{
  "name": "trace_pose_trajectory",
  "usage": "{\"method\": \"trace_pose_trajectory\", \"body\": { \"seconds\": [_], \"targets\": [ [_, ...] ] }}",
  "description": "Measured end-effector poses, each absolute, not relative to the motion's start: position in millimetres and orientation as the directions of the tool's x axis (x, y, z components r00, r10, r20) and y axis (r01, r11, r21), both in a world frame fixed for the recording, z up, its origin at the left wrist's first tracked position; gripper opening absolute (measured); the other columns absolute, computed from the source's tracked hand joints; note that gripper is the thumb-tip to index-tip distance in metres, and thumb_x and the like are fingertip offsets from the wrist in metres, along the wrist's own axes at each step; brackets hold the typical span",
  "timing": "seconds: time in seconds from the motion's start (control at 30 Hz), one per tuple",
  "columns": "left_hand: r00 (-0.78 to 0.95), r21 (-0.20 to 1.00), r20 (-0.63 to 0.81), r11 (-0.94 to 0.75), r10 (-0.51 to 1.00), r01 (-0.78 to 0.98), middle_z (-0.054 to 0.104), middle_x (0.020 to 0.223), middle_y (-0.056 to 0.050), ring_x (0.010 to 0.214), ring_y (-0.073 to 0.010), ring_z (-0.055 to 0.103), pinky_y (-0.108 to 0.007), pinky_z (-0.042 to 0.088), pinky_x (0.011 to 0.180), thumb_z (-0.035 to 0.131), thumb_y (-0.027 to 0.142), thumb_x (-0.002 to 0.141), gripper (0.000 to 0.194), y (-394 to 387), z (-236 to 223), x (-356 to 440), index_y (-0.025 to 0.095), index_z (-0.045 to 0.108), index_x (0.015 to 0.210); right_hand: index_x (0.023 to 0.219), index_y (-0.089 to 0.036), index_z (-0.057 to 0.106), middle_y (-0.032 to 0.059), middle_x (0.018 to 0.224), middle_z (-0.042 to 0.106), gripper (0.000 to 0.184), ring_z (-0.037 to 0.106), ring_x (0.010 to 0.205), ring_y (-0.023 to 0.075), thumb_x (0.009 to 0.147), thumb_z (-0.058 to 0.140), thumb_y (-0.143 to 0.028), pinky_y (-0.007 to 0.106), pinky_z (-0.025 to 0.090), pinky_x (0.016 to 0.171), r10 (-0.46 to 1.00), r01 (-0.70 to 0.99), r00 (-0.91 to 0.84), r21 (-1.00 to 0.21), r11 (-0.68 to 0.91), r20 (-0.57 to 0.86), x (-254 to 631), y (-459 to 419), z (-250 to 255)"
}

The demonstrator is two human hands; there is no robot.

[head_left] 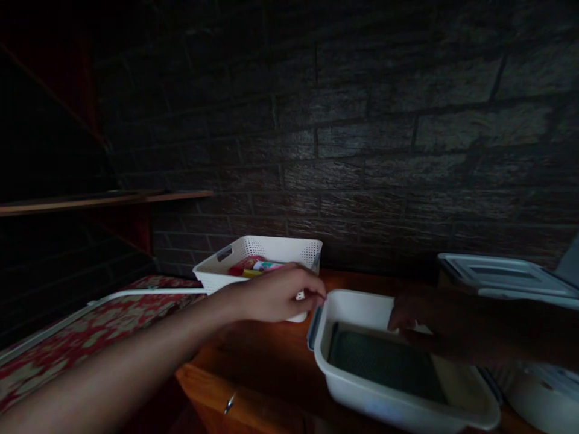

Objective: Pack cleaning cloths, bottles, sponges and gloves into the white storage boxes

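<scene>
A white rectangular plastic container (pixel 384 395) stands on the wooden surface, with a dark green flat piece (pixel 384 361) lying inside. My left hand (pixel 284 292) reaches in from the left, fingers curled toward the thumb. Its fingertips are right at the container's left rear corner; whether they touch the rim I cannot tell. From the right, my right hand (pixel 418 319) is over the container's rear wall, in deep shadow. Its fingers are bent toward the thumb, and anything between them is too dark to make out.
Behind my left hand stands a white perforated basket (pixel 262 244) with colourful packets in it. A grey-rimmed lid (pixel 506 274) lies at the right rear, against a dark brick wall (pixel 344 150). A wooden shelf (pixel 108 202) juts out on the left, above red floral fabric (pixel 136 319).
</scene>
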State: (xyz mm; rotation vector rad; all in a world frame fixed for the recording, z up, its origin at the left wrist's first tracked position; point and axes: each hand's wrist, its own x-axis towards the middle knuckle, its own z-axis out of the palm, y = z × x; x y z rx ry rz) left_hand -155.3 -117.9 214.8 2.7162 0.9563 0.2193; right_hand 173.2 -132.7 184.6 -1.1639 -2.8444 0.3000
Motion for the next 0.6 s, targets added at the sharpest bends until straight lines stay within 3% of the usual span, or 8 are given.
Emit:
{"method": "trace_pose_trajectory", "body": {
  "seconds": [0.1, 0.2, 0.3, 0.43, 0.53, 0.6],
  "targets": [
    [0.529, 0.21, 0.055, -0.528, 0.847, 0.823, 0.077, 0.099, 0.0, 0.091, -0.0166, 0.069, -0.023, 0.047, 0.08, 0.054, 0.026, 0.096, 0.026, -83.6, 228.2, -205.8, 0.022, 0.074, 0.112, 0.105, -0.022, 0.079, 0.0081, 0.105, 0.077, 0.03, 0.072, 0.095, 0.0217, 0.097, 0.051, -0.029, 0.032, 0.051, 0.085, 0.643, 0.624, -0.764, -0.198, 0.756, 0.05, 149.7, -114.7, 199.3],
    [0.348, 0.159, 0.075, -0.356, 0.935, 0.921, 0.077, 0.097, -0.005, 0.089, -0.0206, 0.069, -0.026, 0.047, 0.076, 0.056, 0.029, 0.091, 0.032, -53.1, 230.6, -251.7, 0.019, 0.072, 0.117, 0.097, -0.019, 0.08, 0.0052, 0.09, 0.078, 0.027, 0.071, 0.078, 0.0184, 0.095, 0.053, -0.025, 0.028, 0.048, 0.071, 0.619, 0.585, -0.776, -0.23, 0.778, 0.12, 109.8, -85.6, 213.5],
    [0.211, 0.113, 0.044, -0.215, 0.976, 0.97, 0.077, 0.101, -0.009, 0.093, -0.0234, 0.07, -0.027, 0.049, 0.076, 0.063, 0.034, 0.087, 0.033, -33.6, 222.4, -282.4, 0.017, 0.072, 0.114, 0.105, -0.017, 0.08, 0.0062, 0.097, 0.08, 0.026, 0.072, 0.083, 0.0178, 0.092, 0.058, -0.021, 0.025, 0.047, 0.072, 0.629, 0.588, -0.762, -0.243, 0.772, 0.155, 62.4, -50.6, 217.1],
    [0.119, 0.052, -0.039, -0.117, 0.992, 0.992, 0.072, 0.12, -0.011, 0.108, -0.0247, 0.067, -0.035, 0.052, 0.092, 0.068, 0.037, 0.091, 0.032, -14.0, 206.1, -304.5, 0.016, 0.071, 0.115, 0.101, -0.014, 0.079, 0.0078, 0.098, 0.08, 0.022, 0.072, 0.086, 0.017, 0.09, 0.061, -0.018, 0.022, 0.047, 0.073, 0.63, 0.6, -0.765, -0.21, 0.772, 0.13, -3.2, -4.4, 203.1],
    [0.082, 0.021, -0.112, -0.08, 0.99, 0.997, 0.067, 0.127, -0.011, 0.112, -0.0247, 0.065, -0.046, 0.054, 0.098, 0.066, 0.039, 0.096, 0.034, 1.7, 198.4, -316.3, 0.016, 0.067, 0.121, 0.103, -0.014, 0.077, 0.0084, 0.098, 0.078, 0.02, 0.071, 0.088, 0.0182, 0.092, 0.065, -0.024, 0.026, 0.05, 0.076, 0.626, 0.608, -0.776, -0.171, 0.776, 0.083, -45.6, 24.2, 184.1],
    [0.052, 0.002, -0.148, -0.052, 0.988, 0.999, 0.066, 0.127, -0.011, 0.112, -0.0248, 0.065, -0.047, 0.055, 0.097, 0.065, 0.04, 0.098, 0.035, 11.9, 196.1, -323.6, 0.016, 0.066, 0.123, 0.104, -0.014, 0.074, 0.0078, 0.1, 0.076, 0.021, 0.07, 0.092, 0.0193, 0.094, 0.067, -0.031, 0.033, 0.053, 0.083, 0.619, 0.608, -0.784, -0.14, 0.781, 0.051, -65.8, 39.4, 169.3]
  ]
}}
